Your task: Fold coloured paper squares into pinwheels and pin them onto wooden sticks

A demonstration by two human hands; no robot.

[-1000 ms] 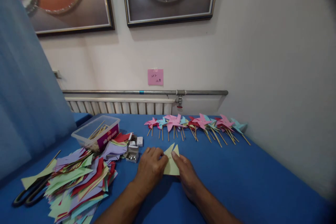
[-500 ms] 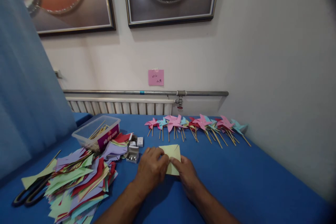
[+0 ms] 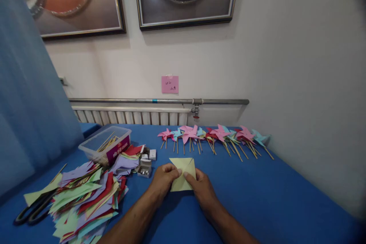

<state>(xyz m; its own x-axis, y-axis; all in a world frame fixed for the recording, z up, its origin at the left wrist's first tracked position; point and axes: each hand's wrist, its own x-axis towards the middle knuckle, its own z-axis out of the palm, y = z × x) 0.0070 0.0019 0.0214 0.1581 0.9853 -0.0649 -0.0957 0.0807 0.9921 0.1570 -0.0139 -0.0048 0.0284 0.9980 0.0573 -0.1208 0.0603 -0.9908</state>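
Note:
A pale yellow square of paper (image 3: 183, 183) is held just above the blue table, with a slit visible near its upper right corner. My left hand (image 3: 163, 179) grips its left side, thumb on top. From the right, my right hand (image 3: 202, 187) pinches it the same way, so both thumbs press near the middle of the sheet. The fingers underneath are hidden by the paper. To the left of my left hand stands a small open white box (image 3: 145, 169) with shiny metal pieces in it.
Finished paper pinwheels (image 3: 220, 133) on sticks lie along the back of the blue table (image 3: 257, 198). At left are a heap of coloured paper sheets (image 3: 85, 206), black-handled scissors (image 3: 36, 211) and a clear plastic tub (image 3: 104, 145) of sticks. A blue curtain (image 3: 34, 84) hangs beside them.
My left hand has drawn back to the left and now holds the paper's left side, uncovering more of the sheet. My right hand keeps hold, nearly in place.

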